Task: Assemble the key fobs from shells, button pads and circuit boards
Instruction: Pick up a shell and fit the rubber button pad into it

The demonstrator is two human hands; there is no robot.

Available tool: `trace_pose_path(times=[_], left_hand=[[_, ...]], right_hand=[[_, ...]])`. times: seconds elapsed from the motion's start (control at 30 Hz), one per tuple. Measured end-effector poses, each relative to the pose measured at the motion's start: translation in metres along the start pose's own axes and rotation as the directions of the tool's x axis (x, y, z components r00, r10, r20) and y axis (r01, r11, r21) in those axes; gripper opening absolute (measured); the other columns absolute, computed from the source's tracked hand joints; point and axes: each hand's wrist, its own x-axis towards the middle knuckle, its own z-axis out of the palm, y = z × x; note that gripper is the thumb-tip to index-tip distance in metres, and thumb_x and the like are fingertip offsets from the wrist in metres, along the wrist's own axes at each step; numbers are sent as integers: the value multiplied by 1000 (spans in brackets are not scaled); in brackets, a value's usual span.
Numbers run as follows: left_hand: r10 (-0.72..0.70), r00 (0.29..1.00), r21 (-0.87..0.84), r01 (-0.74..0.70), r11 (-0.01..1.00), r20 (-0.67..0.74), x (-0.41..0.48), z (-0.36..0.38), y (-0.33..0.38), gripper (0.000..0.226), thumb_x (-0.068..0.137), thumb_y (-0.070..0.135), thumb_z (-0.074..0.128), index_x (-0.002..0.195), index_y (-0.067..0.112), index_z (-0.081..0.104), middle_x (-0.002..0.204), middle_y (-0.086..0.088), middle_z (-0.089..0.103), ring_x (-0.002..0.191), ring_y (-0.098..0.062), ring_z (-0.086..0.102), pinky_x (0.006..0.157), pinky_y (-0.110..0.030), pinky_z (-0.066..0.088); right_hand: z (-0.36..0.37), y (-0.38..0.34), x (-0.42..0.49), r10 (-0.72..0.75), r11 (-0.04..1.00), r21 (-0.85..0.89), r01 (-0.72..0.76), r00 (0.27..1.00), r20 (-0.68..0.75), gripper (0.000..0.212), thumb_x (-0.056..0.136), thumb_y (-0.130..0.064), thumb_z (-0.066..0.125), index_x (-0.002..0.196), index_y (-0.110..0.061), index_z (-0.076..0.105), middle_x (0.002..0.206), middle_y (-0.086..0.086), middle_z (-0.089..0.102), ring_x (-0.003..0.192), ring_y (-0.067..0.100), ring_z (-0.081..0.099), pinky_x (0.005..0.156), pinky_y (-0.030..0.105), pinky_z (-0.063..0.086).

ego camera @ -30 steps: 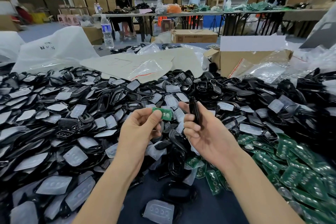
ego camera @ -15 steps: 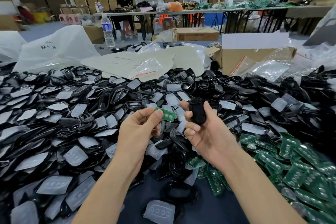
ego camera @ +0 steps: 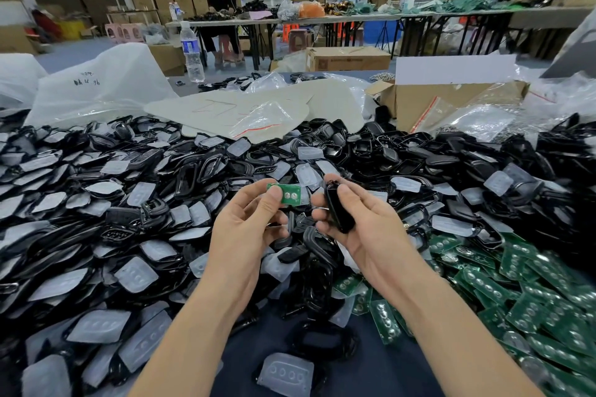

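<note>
Step in hand: fitting a circuit board into a shell, by my reading; both parts are picked up and held over the counter (ego camera: 258,351), but not yet joined.

Left grip (ego camera: 245,226): thumb and forefinger pinch one end of the green circuit board (ego camera: 290,195), with its two round metal contacts facing the camera. The other fingers are curled loosely below.

Right grip (ego camera: 358,222): fingers wrap round the black shell (ego camera: 337,209) from behind and the thumb lies across its front. The shell stands nearly upright and edge-on (so I cannot tell whether a button pad already sits inside).

Board relative to shell: just beside it on the left, at about the height of its upper end. There is a narrow gap and no contact.

Next move calls for: turning the shell's open side toward the board, squaring the board to the cavity, then pressing it flat, probably with the left thumb.

Likely snag: a board entered at a tilt may catch on the rim rather than seat.

Supplies: the heap of black shells and frosted button pads (ego camera: 129,203) fills the left and far side. The pile of spare boards (ego camera: 516,284) lies to the right, near the right forearm. One loose pad (ego camera: 285,374) rests on the counter between the forearms.
</note>
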Motion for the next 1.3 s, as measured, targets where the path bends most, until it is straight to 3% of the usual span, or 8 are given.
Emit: trace_pose_path(times=[0.13, 0.23, 0.53, 0.63, 0.73, 0.83, 1.07, 1.3], left_hand=[[-2, 999, -14, 3, 1000, 36, -1, 0, 0, 29, 70, 32, 80, 95, 19, 72, 79, -2, 68, 62, -13, 62, 56, -24, 54], [0, 997, -10, 1, 1000, 73, -3, 0, -1, 17, 75, 28, 77, 90, 21, 72, 80, -3, 69, 67, -16, 65, 60, -26, 56], [71, 985, 239, -108, 965, 160, -12, 8, -8, 10, 85, 27, 71, 92, 23, 67, 90, -4, 76, 87, -20, 74, 71, -26, 59], [138, 985, 278, -161, 947, 102, -13, 10, -10, 13, 88, 22, 71, 97, 16, 65, 92, -4, 76, 88, -17, 73, 73, -26, 59], [193, 981, 305, -183, 935, 0, -9, 7, -8, 5, 92, 15, 71, 95, 16, 68, 93, -4, 75, 82, -14, 70, 73, -28, 60], [208, 978, 351, -188, 917, -21, -9, 6, -7, 4, 90, 18, 73, 93, 21, 71, 92, -4, 75, 78, -10, 67, 74, -34, 59], [246, 967, 402, -198, 894, -69, -8, 6, -8, 6, 91, 17, 73, 93, 23, 73, 88, 6, 75, 73, -3, 65, 64, -17, 53], [279, 953, 472, -195, 860, -115, -8, 7, -11, 9, 88, 20, 77, 90, 26, 71, 83, 7, 73, 78, -7, 66, 76, -34, 56]], right_hand=[[-2, 1, -1, -125, 956, -273, 112, 992, -33, 16, 107, -17, 48, 112, -19, 63, 95, 4, 79, 86, 16, 74, 75, 34, 62], [-4, 2, -2, -200, 925, -338, 172, 979, -50, 10, 106, -19, 51, 108, -22, 61, 99, -1, 79, 94, 16, 75, 82, 37, 62], [-5, 4, 1, -187, 975, -150, 165, 971, -151, 21, 95, -17, 68, 84, -33, 75, 81, -9, 65, 86, 6, 68, 82, 30, 61], [-4, 7, 1, -137, 990, -60, 130, 980, -141, 7, 95, -14, 67, 95, -20, 70, 87, 0, 69, 90, 16, 72, 80, 31, 61], [-3, 9, 1, -69, 997, 25, 73, 987, -144, 11, 95, -4, 65, 103, -11, 61, 89, 8, 68, 83, 21, 72, 75, 29, 61], [0, 12, 0, -45, 999, 10, 47, 994, -100, 19, 97, 4, 61, 108, -11, 62, 94, 13, 69, 84, 22, 75, 74, 27, 61], [4, 10, -3, -75, 997, -18, 73, 992, -104, 21, 95, 6, 63, 104, -12, 69, 96, 11, 71, 89, 24, 76, 75, 24, 60], [5, 13, -5, -125, 985, -124, 118, 991, -55, 19, 96, 4, 62, 105, -12, 66, 86, -5, 78, 89, 20, 76, 77, 21, 59]])
